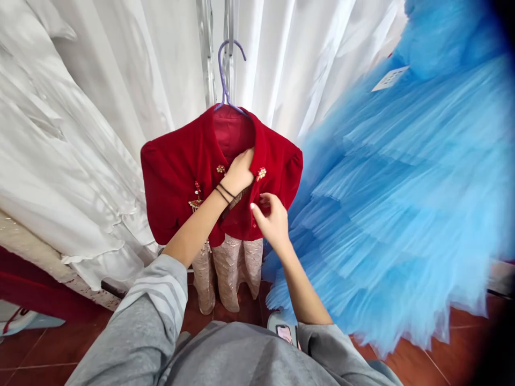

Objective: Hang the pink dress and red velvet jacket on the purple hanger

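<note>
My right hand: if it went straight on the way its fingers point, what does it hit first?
Most likely the front panel of the red jacket, just below the flower ornament. The right hand may already be touching the cloth; depth is unclear here.

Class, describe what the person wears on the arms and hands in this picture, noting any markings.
The left sleeve is grey, with pale stripes around its lower part. Two thin, dark bands circle the wrist of the left hand. The right sleeve is plain grey where visible. The right hand shows no glove or wristband.
</note>
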### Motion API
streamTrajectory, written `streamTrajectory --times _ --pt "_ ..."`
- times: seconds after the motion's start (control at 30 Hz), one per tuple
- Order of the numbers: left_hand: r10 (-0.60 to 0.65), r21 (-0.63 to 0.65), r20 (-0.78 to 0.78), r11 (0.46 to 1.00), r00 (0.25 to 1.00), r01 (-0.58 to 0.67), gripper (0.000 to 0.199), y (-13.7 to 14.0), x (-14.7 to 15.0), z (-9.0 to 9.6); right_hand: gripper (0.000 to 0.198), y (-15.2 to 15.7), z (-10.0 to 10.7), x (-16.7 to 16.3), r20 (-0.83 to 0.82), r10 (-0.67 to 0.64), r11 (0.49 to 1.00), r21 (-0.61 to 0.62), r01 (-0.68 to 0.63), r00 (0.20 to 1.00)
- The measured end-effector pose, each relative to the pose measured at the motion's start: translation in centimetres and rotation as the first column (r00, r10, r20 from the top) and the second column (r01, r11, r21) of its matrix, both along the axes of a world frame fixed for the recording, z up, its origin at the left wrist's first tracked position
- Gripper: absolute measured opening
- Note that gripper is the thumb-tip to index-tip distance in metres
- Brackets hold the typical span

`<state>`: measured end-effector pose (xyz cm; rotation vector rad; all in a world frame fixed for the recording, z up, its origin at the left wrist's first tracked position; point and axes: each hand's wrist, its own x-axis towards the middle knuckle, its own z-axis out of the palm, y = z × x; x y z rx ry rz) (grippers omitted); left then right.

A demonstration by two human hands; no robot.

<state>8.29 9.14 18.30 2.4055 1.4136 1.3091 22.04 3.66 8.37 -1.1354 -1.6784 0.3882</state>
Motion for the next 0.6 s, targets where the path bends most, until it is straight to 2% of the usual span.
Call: streamTrajectory --times 0.07,0.13,0.17,0.23,0.3,0.4,0.47,0.6 --pt "0.067 0.142 -0.156 0.989 0.985 -0.045 0.029 -1.7 -1.3 1.3 0.051 0.0 -1.5 -1.4 -0.02 0.042 0.999 -0.024 -0.043 0.999" --pt "0.208 0.316 -0.241 0.94 0.948 -0.126 0.028 -2.9 -3.5 2.7 0.051 0.5 -2.5 -2.0 -0.089 0.065 0.997 -0.034 -0.068 0.994" --pt "0.286 0.38 -0.223 0.906 0.932 -0.187 0.029 -3.3 -4.9 3.4 0.049 0.8 -2.5 -2.0 -0.124 0.068 0.997 -0.021 -0.071 0.99" --pt "0.411 0.415 -0.109 0.846 0.905 -0.334 0.032 -3.5 -8.2 4.3 0.048 1.9 -1.5 -1.5 -0.131 0.029 0.998 0.066 -0.02 0.991" --pt "0.458 0.351 -0.056 0.841 0.887 -0.412 0.036 -3.4 -11.4 4.6 0.051 3.4 1.0 -0.8 -0.037 -0.07 0.971 0.225 0.076 0.997" --pt "0.398 0.22 -0.109 0.903 0.911 -0.369 0.045 -2.9 -14.7 3.8 0.057 6.6 6.1 -0.6 0.158 -0.18 0.905 0.414 0.1 0.971" --pt "0.4 0.184 -0.131 0.909 0.907 -0.374 0.049 -2.7 -15.5 3.2 0.058 8.8 9.4 -1.2 0.269 -0.132 0.893 0.45 -0.003 0.954" --pt "0.53 0.132 -0.184 0.848 0.828 -0.513 0.05 -2.6 -15.4 3.4 0.062 12.3 14.1 -3.2 0.364 0.056 0.896 0.392 -0.207 0.93"
